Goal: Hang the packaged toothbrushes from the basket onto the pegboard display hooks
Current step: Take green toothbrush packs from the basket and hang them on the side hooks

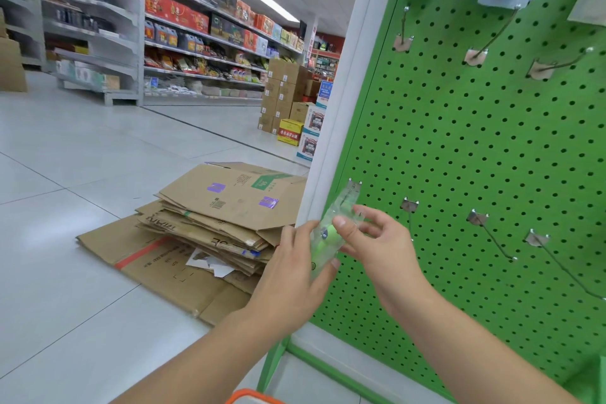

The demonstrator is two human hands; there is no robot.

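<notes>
Shop aisle [137, 147]: flattened cartons [210, 226] beside pegboard [459, 147].

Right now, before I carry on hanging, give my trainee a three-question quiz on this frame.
1. True or false: both hands hold the toothbrush package.
2. The package's top sits nearest which lower hook: A far-left hook, B far-right hook?
3. What lies on the floor left of the pegboard?

Key: 1 true: left hand and right hand both pinch it. 2 A. 3 flattened cardboard boxes.
</notes>
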